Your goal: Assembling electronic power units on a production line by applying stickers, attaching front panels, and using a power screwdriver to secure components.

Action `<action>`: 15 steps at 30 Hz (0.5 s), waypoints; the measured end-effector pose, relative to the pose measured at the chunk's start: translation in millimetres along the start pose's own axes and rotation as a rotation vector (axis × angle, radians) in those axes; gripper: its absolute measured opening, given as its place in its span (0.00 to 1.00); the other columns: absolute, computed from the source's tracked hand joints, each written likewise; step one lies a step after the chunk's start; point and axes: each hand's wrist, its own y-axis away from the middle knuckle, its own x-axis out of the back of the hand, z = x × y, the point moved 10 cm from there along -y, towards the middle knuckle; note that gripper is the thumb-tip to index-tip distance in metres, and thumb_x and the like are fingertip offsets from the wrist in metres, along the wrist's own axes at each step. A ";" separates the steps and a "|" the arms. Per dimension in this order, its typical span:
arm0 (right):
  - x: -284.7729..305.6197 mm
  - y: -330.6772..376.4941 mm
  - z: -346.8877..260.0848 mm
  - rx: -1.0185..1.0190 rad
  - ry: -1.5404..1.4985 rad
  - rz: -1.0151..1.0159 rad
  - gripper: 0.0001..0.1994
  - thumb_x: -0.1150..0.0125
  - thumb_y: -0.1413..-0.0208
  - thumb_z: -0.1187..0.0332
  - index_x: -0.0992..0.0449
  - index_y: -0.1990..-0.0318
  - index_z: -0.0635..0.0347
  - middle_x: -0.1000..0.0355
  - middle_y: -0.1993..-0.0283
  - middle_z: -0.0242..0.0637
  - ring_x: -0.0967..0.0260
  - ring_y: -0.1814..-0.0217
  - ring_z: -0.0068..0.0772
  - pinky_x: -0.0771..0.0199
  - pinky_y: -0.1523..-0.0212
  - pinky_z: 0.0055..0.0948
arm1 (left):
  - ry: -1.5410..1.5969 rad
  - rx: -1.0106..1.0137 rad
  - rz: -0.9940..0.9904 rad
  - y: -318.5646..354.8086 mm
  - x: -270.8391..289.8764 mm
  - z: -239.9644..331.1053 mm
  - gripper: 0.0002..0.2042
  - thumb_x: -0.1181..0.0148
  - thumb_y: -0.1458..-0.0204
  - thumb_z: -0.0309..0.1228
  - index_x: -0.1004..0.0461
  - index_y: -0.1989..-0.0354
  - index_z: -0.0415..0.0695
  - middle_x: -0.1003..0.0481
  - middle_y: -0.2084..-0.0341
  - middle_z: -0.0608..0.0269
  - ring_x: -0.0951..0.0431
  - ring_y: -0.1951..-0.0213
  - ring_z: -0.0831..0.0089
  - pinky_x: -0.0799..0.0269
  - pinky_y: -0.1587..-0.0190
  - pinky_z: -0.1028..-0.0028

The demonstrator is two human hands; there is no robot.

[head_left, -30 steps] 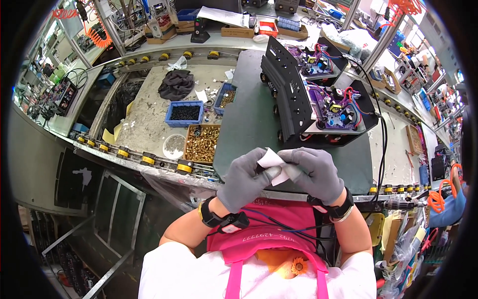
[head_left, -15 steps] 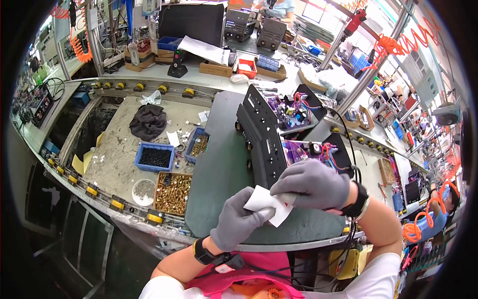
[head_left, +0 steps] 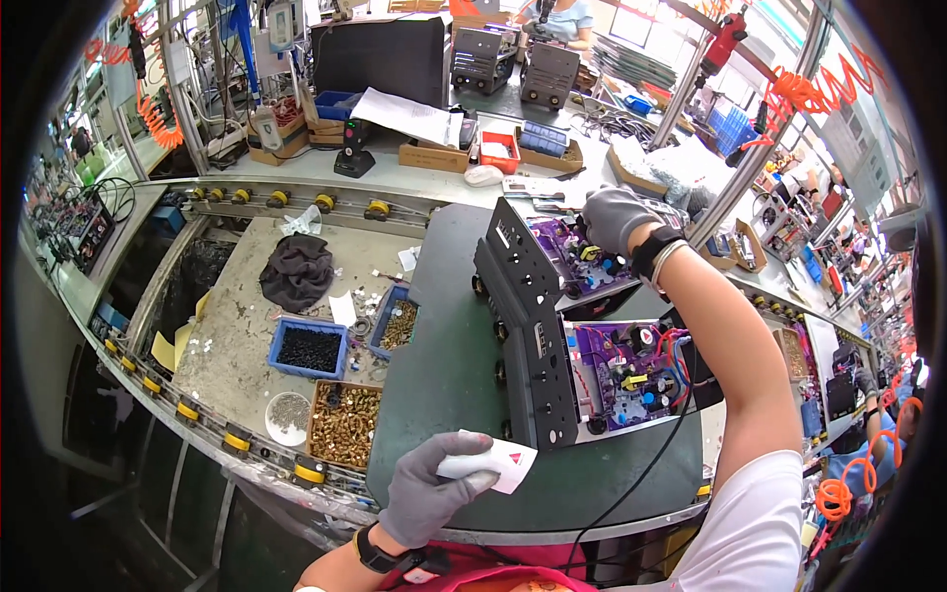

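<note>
My left hand point(head_left: 431, 485), in a grey glove, pinches a white label sheet point(head_left: 488, 464) with a red triangle on it, above the front edge of the green mat. My right hand point(head_left: 617, 219), also gloved, reaches far forward to the back one of two opened electronic units. Its fingers curl down and are mostly hidden, so whether they hold anything cannot be told. The back unit point(head_left: 582, 259) and the near unit point(head_left: 631, 370) show purple circuit boards with coloured wires. Their black panels point(head_left: 538, 365) stand along the left side.
Left of the green mat point(head_left: 434, 395) are a blue bin of black screws point(head_left: 309, 347), a box of brass-coloured parts point(head_left: 343, 424), a white dish point(head_left: 289, 417) and a dark cloth point(head_left: 297, 270). A black cable point(head_left: 641, 462) crosses the mat. A red power tool point(head_left: 723, 44) hangs at upper right.
My right hand has left the label sheet and stretched forward and right to the back unit. My left hand has moved down and left, keeping the sheet. The near unit's circuit board is now uncovered.
</note>
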 end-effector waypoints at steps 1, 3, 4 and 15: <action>9.3 4.8 -4.0 0.063 -0.072 0.033 0.10 0.43 0.58 0.68 0.19 0.71 0.62 0.23 0.70 0.47 0.25 0.64 0.44 0.26 0.59 0.34 | -0.050 -0.058 -0.006 0.9 -1.5 6.0 0.16 0.37 0.51 0.19 0.27 0.53 0.40 0.25 0.58 0.62 0.26 0.56 0.79 0.28 0.53 0.79; 34.4 25.8 4.5 0.103 -0.418 0.083 0.10 0.42 0.57 0.67 0.19 0.69 0.59 0.23 0.70 0.45 0.25 0.64 0.41 0.27 0.58 0.34 | -0.105 -0.109 -0.012 2.4 -4.3 14.4 0.16 0.37 0.50 0.20 0.28 0.52 0.40 0.25 0.58 0.62 0.25 0.56 0.78 0.28 0.54 0.79; 53.0 40.0 12.6 0.065 -0.499 0.186 0.10 0.42 0.57 0.67 0.19 0.67 0.58 0.23 0.69 0.44 0.25 0.64 0.41 0.28 0.57 0.34 | -0.132 -0.128 0.012 2.8 -2.9 18.6 0.16 0.37 0.51 0.19 0.28 0.53 0.40 0.26 0.59 0.62 0.25 0.57 0.78 0.27 0.55 0.79; 101.0 286.9 -132.9 0.403 -0.774 0.602 0.17 0.32 0.57 0.62 0.22 0.58 0.56 0.27 0.60 0.38 0.29 0.59 0.41 0.31 0.57 0.34 | -0.309 -0.351 0.007 31.9 -27.2 49.8 0.15 0.37 0.50 0.21 0.29 0.53 0.40 0.26 0.58 0.62 0.25 0.56 0.76 0.28 0.54 0.78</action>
